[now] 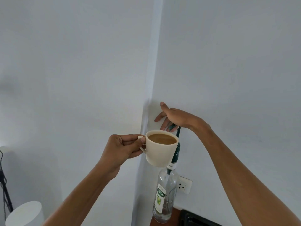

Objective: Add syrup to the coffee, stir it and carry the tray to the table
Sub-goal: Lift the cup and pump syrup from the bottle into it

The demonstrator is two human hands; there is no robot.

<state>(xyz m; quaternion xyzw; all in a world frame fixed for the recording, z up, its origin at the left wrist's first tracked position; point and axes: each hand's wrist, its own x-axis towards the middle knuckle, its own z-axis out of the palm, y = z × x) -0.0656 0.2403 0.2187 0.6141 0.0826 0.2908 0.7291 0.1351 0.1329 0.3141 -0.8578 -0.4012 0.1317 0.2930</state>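
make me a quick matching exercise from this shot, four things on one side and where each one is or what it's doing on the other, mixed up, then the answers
Things
1. cup
2. syrup bottle
3. right hand
4. wall socket

States
A. resting on top of the pump
B. standing on the brown counter in the corner
C. held up by its handle, with coffee in it
D. on the wall just right of the bottle

Pairs: 1-C, 2-B, 3-A, 4-D

Left hand [121,148] holding coffee cup [160,149]; right hand [176,118] atop syrup bottle [165,195] pump.
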